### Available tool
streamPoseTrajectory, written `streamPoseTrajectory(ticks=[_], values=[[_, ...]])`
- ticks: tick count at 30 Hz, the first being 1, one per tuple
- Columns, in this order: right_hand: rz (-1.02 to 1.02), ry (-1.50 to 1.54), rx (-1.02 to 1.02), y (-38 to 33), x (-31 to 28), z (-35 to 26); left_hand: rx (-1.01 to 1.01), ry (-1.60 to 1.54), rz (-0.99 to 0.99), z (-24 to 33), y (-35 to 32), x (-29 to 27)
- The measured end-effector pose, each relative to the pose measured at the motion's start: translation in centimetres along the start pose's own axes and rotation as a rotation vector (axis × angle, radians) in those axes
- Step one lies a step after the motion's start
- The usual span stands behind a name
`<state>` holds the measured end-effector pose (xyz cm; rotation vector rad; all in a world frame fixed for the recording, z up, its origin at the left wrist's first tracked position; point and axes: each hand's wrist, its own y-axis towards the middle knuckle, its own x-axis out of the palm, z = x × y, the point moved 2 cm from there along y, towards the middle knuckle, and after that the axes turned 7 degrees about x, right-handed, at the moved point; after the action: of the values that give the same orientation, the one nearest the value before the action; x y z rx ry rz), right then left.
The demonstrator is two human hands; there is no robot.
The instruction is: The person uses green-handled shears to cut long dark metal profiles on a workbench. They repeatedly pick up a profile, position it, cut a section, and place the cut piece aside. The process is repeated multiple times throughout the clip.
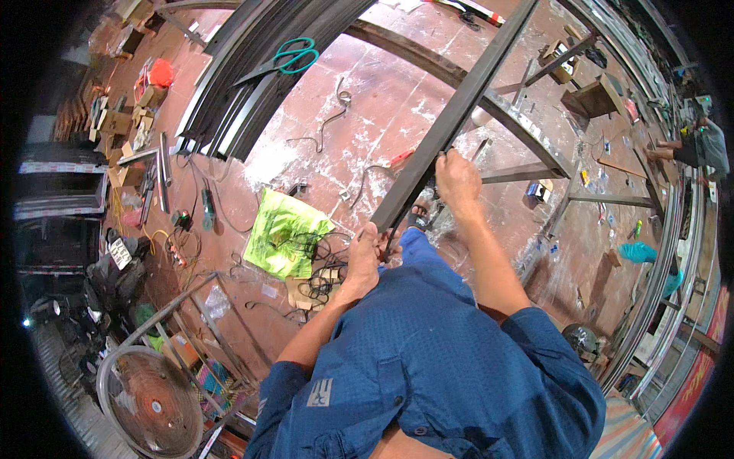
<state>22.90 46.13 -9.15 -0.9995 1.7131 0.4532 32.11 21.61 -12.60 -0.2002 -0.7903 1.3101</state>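
Note:
A long dark metal profile bar [459, 103] slants from the upper right down to my waist, resting across a metal trestle [520, 126]. My left hand [364, 258] is closed at its near end, with the thumb along the bar. Beside those fingers shows a bit of thin black strip [394, 242], partly hidden. My right hand [459, 182] is closed in a pinch against the bar's right side, farther along; whatever lies between its fingers is hidden. Green-handled scissors [294, 57] lie on a stack of dark profiles [252, 76] at the upper left.
A yellow-green plastic bag [279, 237] with tangled black strips [325, 264] lies on the tiled floor at my left. A round fan [151, 402] stands lower left. Cardboard boxes [600, 96] and scraps are scattered at right. Another person [707, 145] is at the far right.

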Motion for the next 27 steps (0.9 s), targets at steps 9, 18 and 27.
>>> streamPoseTrajectory(ticks=[9,18,27], values=[[0.027,0.032,-0.011,3.6,-1.0,0.2,0.048,-0.032,0.145,-1.9,1.6,-0.1],[0.118,0.001,-0.074,12.8,-3.5,1.9,0.072,-0.084,0.243,-4.7,2.9,-2.1],[0.078,-0.069,-0.048,24.0,-6.3,3.9,0.064,-0.177,0.273,-5.7,3.4,-3.2]])
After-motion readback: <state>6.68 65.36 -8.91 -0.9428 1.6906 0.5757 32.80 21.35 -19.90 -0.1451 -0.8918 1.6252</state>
